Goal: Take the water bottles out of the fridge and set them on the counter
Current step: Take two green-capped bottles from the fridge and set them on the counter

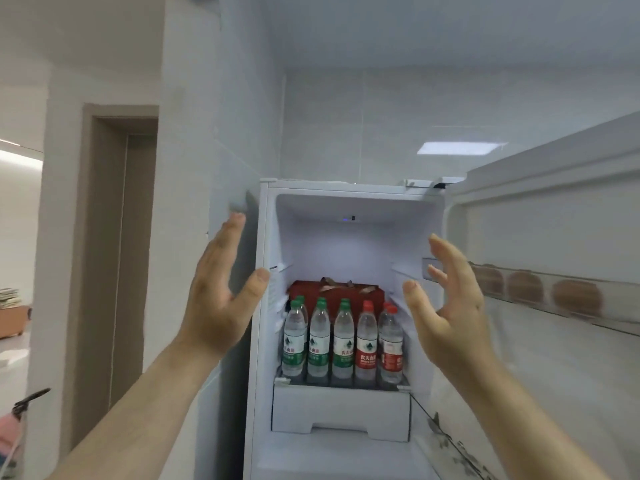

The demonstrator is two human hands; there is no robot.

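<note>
The white fridge (266, 237) stands with its door (554, 209) swung wide to the right. Several water bottles stand upright on a shelf inside: green-capped, green-labelled ones (319, 341) on the left and red-capped, red-labelled ones (367, 342) on the right, in two rows. My left hand (221, 292) is raised in front of the fridge's left edge, fingers spread, holding nothing. Level with it, my right hand (446, 306) hovers before the fridge's right edge, also spread and holding nothing. Both hands are above and in front of the bottles, not touching them.
A dark red box (337, 294) sits behind the bottles. A white drawer (341, 410) lies under the shelf. Brown eggs (524, 287) fill the door's rack. A tiled wall rises behind the fridge, and a brown doorway (117, 258) stands to the left.
</note>
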